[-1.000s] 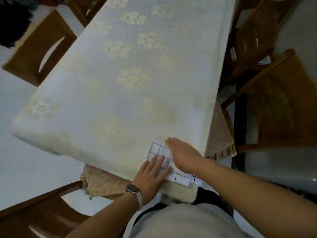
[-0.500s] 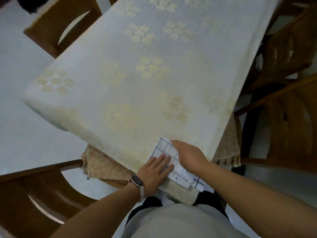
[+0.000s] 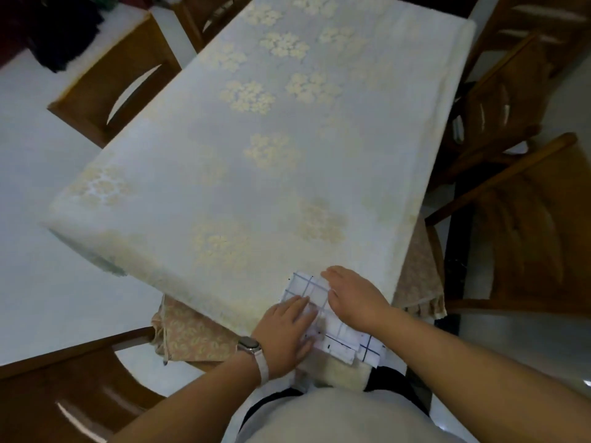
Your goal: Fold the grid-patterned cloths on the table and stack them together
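A folded white cloth with a dark grid pattern (image 3: 303, 287) lies at the near edge of the table (image 3: 256, 187), partly hanging over it. My left hand (image 3: 286, 330), a watch on its wrist, presses flat on the cloth's left part. My right hand (image 3: 355, 295) lies flat on the cloth's right part with straight fingers. The two hands cover most of the cloth, so I cannot tell how many layers it has.
The table carries a pale cloth with cream flower clusters and a beige underlayer (image 3: 192, 334) hanging at the near edge. Wooden chairs stand at the left (image 3: 105, 87), near left (image 3: 64, 394) and right (image 3: 527, 219). The floor is pale.
The view has shifted, with the table turning in the frame. Both hands stay flat on the grid cloth; my left hand has slid slightly along it.
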The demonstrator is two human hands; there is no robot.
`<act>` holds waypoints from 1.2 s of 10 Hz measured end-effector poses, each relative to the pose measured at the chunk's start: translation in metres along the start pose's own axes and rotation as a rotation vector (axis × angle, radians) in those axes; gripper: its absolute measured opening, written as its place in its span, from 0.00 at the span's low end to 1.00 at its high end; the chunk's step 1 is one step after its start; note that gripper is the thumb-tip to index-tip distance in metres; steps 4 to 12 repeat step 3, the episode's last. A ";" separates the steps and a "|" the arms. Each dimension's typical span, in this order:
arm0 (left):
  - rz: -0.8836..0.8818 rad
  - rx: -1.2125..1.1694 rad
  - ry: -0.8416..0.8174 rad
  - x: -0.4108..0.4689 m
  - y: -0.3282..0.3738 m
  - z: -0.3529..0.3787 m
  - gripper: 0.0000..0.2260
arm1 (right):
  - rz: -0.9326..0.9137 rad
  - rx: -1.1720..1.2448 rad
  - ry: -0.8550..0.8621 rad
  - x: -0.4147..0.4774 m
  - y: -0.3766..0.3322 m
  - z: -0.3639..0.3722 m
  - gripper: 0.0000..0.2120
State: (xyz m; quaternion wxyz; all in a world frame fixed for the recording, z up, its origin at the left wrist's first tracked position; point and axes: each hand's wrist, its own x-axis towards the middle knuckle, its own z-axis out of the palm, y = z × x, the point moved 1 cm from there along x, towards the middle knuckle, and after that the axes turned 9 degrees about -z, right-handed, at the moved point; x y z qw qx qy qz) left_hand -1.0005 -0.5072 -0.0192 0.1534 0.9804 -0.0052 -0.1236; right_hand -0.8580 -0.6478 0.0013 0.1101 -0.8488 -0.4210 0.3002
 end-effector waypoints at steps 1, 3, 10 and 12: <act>-0.104 -0.102 0.045 0.013 -0.002 -0.023 0.19 | 0.024 -0.023 0.083 -0.009 0.000 -0.018 0.23; -0.245 -0.137 0.153 0.027 0.001 -0.078 0.22 | 0.108 -0.072 0.279 -0.039 0.004 -0.050 0.20; -0.245 -0.137 0.153 0.027 0.001 -0.078 0.22 | 0.108 -0.072 0.279 -0.039 0.004 -0.050 0.20; -0.245 -0.137 0.153 0.027 0.001 -0.078 0.22 | 0.108 -0.072 0.279 -0.039 0.004 -0.050 0.20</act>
